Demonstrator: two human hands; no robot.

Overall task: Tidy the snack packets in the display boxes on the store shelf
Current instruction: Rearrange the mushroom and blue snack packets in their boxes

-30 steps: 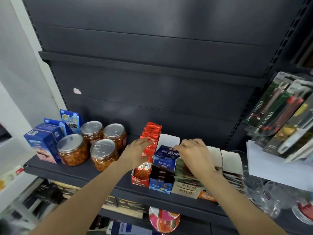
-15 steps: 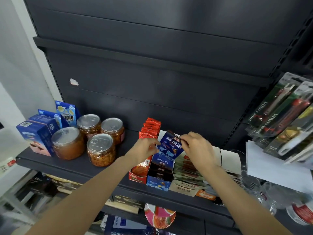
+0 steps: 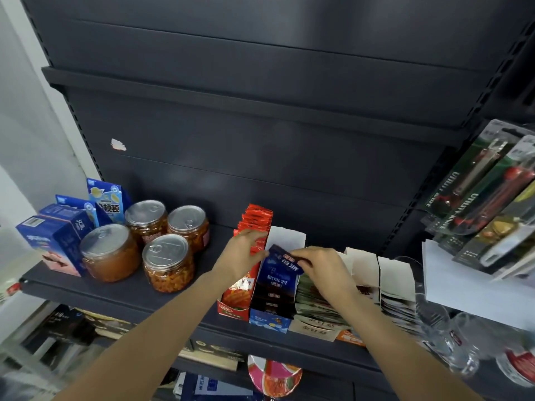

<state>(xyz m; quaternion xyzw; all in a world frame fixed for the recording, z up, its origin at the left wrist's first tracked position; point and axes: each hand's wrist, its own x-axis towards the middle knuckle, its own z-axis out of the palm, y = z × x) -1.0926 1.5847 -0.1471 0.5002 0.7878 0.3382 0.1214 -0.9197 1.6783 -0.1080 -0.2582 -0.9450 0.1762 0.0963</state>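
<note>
Much of the blue display box (image 3: 270, 315) is covered: the right hand (image 3: 321, 269) lies over its far right corner, and only the near front panel and a stack of dark blue packets inside show clearly. Both hands meet on one dark blue snack packet (image 3: 285, 263), which sits tilted above the stack at the far end of that box; the right hand's thumb and fingers pinch its right edge, while the left hand (image 3: 241, 256) has its fingers curled at the packet's left edge, pressed against the red packets (image 3: 256, 224) standing in the red display box (image 3: 234, 302) just to the left. Whether the left fingers actually clamp the packet or only touch it cannot be told. To the right, the right forearm crosses the green packets (image 3: 311, 296) in the next box, and the white-flapped boxes (image 3: 395, 273) farther right are blurred. On the left of the dark shelf (image 3: 121, 290) stand four foil-lidded jars (image 3: 166, 261) and blue cartons (image 3: 55, 241). Carded utility knives (image 3: 489, 204) hang at the far right, cut off by the edge, above clear glassware (image 3: 460, 340).
</note>
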